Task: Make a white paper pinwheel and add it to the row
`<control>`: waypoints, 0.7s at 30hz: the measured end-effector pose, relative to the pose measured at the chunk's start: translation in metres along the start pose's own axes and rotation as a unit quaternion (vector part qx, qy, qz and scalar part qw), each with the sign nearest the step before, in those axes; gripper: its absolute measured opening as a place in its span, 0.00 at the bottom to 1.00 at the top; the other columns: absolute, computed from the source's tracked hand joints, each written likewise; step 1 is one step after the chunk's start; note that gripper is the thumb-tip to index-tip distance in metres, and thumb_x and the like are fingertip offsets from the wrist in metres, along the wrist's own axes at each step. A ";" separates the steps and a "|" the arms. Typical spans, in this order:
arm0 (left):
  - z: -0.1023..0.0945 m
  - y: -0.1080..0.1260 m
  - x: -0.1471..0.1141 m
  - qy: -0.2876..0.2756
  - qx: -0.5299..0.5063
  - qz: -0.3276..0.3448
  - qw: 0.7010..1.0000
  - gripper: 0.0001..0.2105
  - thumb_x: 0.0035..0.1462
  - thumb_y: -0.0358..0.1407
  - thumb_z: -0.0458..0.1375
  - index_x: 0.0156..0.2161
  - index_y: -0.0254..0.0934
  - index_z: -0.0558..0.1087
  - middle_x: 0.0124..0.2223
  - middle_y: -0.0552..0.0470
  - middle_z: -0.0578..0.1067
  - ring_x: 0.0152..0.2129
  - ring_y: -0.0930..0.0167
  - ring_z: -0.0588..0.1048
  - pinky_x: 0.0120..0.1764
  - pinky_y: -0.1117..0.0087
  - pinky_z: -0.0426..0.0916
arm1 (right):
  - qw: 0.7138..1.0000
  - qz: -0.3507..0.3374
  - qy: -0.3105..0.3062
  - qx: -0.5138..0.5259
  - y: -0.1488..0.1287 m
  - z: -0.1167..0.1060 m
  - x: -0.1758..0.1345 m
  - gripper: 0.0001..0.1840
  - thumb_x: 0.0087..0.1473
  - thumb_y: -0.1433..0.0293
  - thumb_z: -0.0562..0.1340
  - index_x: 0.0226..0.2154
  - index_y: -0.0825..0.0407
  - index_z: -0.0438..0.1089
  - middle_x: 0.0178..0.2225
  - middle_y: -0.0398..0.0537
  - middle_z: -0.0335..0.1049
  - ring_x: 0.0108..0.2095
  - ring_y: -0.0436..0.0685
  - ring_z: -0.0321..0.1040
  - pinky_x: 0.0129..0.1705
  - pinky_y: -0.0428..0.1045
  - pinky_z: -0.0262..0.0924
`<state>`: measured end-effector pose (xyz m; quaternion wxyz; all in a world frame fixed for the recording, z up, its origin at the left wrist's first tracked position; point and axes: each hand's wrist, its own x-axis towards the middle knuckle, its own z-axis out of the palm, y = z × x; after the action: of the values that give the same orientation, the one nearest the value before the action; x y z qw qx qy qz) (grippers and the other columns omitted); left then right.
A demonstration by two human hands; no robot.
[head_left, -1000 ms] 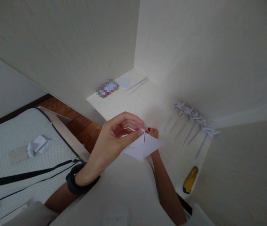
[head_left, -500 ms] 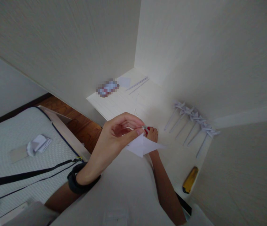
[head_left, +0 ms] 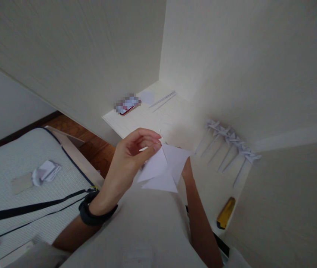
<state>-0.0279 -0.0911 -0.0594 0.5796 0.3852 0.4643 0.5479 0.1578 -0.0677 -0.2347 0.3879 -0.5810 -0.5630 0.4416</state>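
Note:
My left hand (head_left: 140, 150), a dark band round its wrist, pinches the top edge of a piece of white paper (head_left: 172, 160) between thumb and fingertips. The paper is cut into flaps that spread out below and to the right of the fingers. Behind its right side is my right hand (head_left: 186, 172); the fingers are hidden, so whether it grips anything does not show. A small dark tip shows at the paper's top edge, too little to name. A thin white stick end pokes up just beyond my left fingertips.
Several white paper pinwheels on sticks (head_left: 228, 139) lie in a row along the right wall. A yellow-and-black box cutter (head_left: 226, 213) rests near the right edge. A phone (head_left: 129, 105) and thin white sticks (head_left: 163, 99) lie at the back. Folded papers (head_left: 47, 171) sit on the mattress.
The paper has turned and now spreads wider, covering my right hand and the red-handled tool that showed in it before. My left hand has shifted slightly left and up.

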 end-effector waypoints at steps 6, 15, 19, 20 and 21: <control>-0.003 0.000 0.001 0.024 0.024 0.002 0.999 0.05 0.51 0.29 0.65 0.35 0.39 0.76 0.26 0.58 0.71 0.19 0.79 0.66 0.21 0.79 0.59 | 0.986 -0.015 -0.020 0.167 -0.066 -0.020 -0.005 0.36 0.62 0.46 0.39 0.40 0.51 0.73 0.33 0.51 0.74 0.30 0.54 0.72 0.29 0.49 0.66; -0.004 -0.002 0.001 0.007 0.023 -0.008 1.000 0.08 0.49 0.28 0.66 0.35 0.39 0.75 0.30 0.56 0.74 0.24 0.78 0.69 0.25 0.79 0.63 | 0.963 -0.032 0.019 0.268 -0.108 -0.031 -0.021 0.07 0.50 0.62 0.67 0.30 0.47 0.72 0.24 0.38 0.67 0.23 0.47 0.59 0.25 0.43 0.53; -0.004 0.000 0.003 -0.009 0.039 -0.014 0.999 0.08 0.48 0.28 0.66 0.35 0.38 0.75 0.34 0.55 0.75 0.30 0.76 0.72 0.31 0.79 0.66 | 0.961 -0.012 0.023 0.277 -0.113 -0.030 -0.021 0.07 0.50 0.63 0.67 0.28 0.48 0.70 0.22 0.37 0.64 0.21 0.47 0.55 0.22 0.43 0.49; -0.004 0.000 0.003 -0.013 0.044 -0.017 0.999 0.08 0.48 0.28 0.66 0.35 0.38 0.75 0.35 0.55 0.75 0.30 0.75 0.72 0.31 0.78 0.66 | 0.959 -0.009 0.021 0.284 -0.114 -0.031 -0.022 0.06 0.50 0.64 0.67 0.28 0.48 0.70 0.22 0.37 0.64 0.20 0.47 0.54 0.22 0.43 0.48; -0.004 0.000 0.003 -0.017 0.049 -0.019 0.998 0.08 0.49 0.28 0.66 0.35 0.38 0.75 0.35 0.55 0.76 0.31 0.75 0.72 0.32 0.78 0.66 | 0.957 -0.007 0.019 0.290 -0.115 -0.031 -0.022 0.06 0.50 0.65 0.67 0.28 0.48 0.70 0.21 0.37 0.63 0.20 0.46 0.54 0.21 0.43 0.48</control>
<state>-0.0319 -0.0886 -0.0606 0.5777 0.4136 0.4880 0.5070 0.1518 -0.0804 -0.1143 0.5534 -0.4477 -0.4071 0.5723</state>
